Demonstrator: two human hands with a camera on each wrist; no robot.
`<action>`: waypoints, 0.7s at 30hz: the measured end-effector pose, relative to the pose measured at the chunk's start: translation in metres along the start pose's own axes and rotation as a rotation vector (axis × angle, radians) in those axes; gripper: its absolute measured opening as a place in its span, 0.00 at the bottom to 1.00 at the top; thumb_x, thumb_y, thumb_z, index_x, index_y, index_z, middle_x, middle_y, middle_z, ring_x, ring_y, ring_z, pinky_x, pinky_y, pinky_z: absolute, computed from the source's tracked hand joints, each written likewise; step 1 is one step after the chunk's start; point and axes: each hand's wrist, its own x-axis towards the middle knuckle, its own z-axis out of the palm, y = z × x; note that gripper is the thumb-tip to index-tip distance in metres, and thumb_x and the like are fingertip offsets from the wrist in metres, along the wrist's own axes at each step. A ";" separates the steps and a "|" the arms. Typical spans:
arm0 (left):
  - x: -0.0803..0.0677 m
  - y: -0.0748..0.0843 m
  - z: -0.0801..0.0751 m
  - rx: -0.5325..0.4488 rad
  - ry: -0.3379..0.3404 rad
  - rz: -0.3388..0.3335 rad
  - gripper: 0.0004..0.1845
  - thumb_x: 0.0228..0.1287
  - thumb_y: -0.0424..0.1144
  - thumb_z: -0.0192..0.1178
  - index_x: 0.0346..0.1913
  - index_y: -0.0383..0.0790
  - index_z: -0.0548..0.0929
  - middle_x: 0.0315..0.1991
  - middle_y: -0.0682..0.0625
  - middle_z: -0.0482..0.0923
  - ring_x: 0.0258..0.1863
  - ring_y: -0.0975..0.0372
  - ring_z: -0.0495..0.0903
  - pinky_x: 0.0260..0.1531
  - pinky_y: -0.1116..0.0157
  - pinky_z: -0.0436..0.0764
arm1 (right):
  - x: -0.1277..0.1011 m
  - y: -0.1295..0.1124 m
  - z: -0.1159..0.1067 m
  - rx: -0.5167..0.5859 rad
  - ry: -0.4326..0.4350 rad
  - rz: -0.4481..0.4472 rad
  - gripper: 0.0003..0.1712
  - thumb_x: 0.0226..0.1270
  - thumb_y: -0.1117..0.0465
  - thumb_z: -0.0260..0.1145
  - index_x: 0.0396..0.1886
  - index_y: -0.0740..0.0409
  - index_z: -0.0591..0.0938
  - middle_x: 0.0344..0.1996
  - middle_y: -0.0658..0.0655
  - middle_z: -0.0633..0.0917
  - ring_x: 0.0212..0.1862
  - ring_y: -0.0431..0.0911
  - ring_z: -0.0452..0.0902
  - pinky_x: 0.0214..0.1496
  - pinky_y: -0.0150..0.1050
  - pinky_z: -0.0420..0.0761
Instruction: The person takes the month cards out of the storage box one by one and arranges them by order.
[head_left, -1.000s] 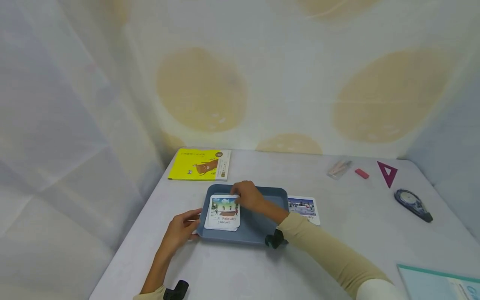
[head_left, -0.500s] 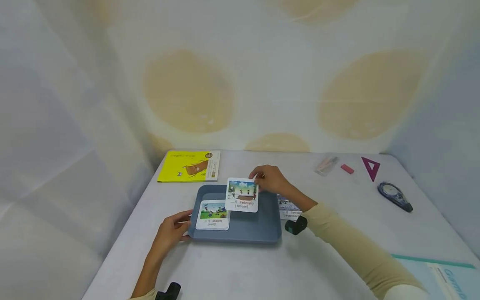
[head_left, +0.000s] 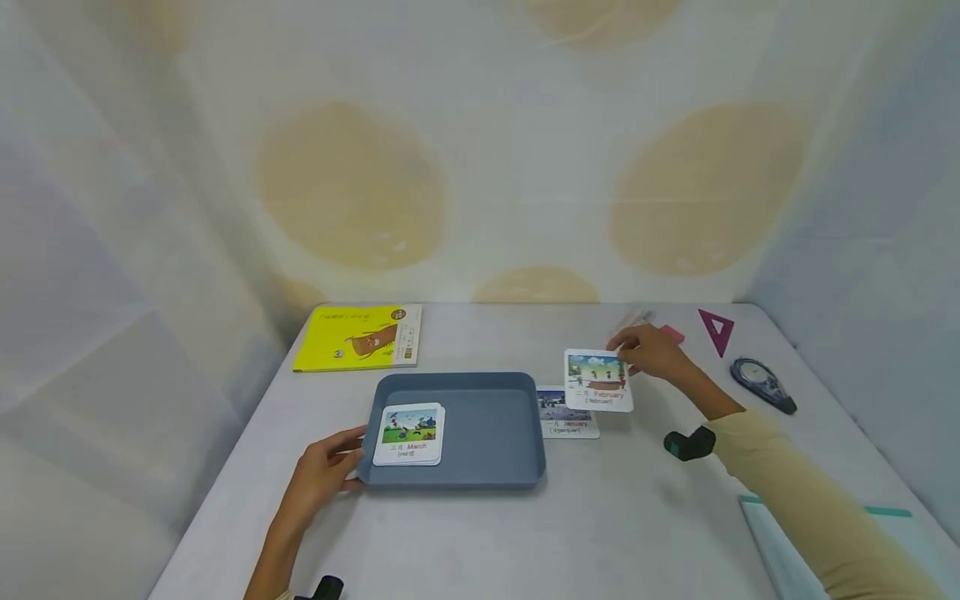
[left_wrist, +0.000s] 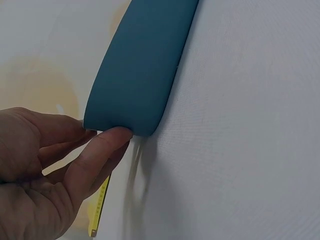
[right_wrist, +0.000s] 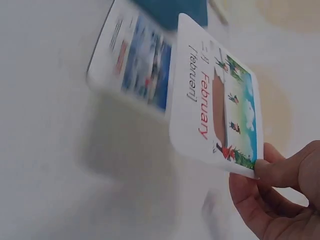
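Right hand (head_left: 652, 353), center right: fingers nearly together, pinching February card (head_left: 596, 383) above January card (head_left: 568, 427). Left hand (head_left: 318, 472), lower left: fingers part-curled, gripping tray (head_left: 491, 433) edge.

A blue-grey rectangular plastic tray (head_left: 487, 433) at the head view's lower centre shows a smooth, matt finish; the white, round-cornered paper February card (head_left: 597, 383), right of centre, looks smooth. White table covering (left_wrist: 245, 130) appears matt and finely cloth-textured; creased white sheeting (head_left: 82, 333) at far left resembles fabric.
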 end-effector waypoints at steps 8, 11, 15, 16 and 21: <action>-0.002 -0.002 -0.010 0.019 0.019 -0.026 0.23 0.66 0.34 0.57 0.64 0.44 0.73 0.57 0.39 0.74 0.49 0.51 0.79 0.32 0.63 0.85 | -0.007 0.046 -0.003 -0.052 -0.088 0.116 0.14 0.66 0.68 0.57 0.49 0.69 0.79 0.45 0.70 0.80 0.39 0.54 0.78 0.39 0.43 0.85; -0.004 -0.002 -0.014 0.021 0.023 -0.021 0.23 0.66 0.34 0.57 0.64 0.43 0.73 0.57 0.38 0.73 0.49 0.51 0.79 0.32 0.62 0.85 | -0.005 0.050 0.006 -0.048 -0.105 0.136 0.14 0.66 0.69 0.57 0.48 0.69 0.80 0.46 0.71 0.80 0.40 0.55 0.78 0.38 0.42 0.85; -0.006 -0.003 -0.017 0.015 0.022 -0.025 0.23 0.66 0.33 0.56 0.64 0.42 0.72 0.58 0.37 0.73 0.49 0.50 0.79 0.33 0.62 0.85 | 0.001 0.049 0.017 -0.071 -0.098 0.134 0.12 0.66 0.69 0.57 0.46 0.68 0.81 0.45 0.70 0.80 0.41 0.56 0.78 0.37 0.41 0.85; -0.007 -0.003 -0.017 0.012 0.023 -0.028 0.23 0.66 0.33 0.56 0.64 0.42 0.72 0.58 0.37 0.73 0.49 0.51 0.79 0.33 0.62 0.85 | 0.003 0.048 0.020 -0.080 -0.092 0.133 0.12 0.65 0.69 0.57 0.46 0.68 0.81 0.45 0.70 0.80 0.41 0.56 0.78 0.37 0.41 0.85; -0.008 -0.003 -0.019 0.007 0.023 -0.030 0.23 0.66 0.33 0.56 0.64 0.41 0.72 0.57 0.37 0.73 0.48 0.52 0.79 0.33 0.61 0.85 | 0.007 0.047 0.028 -0.110 -0.058 0.147 0.11 0.64 0.69 0.58 0.43 0.68 0.81 0.41 0.68 0.81 0.39 0.55 0.78 0.34 0.39 0.84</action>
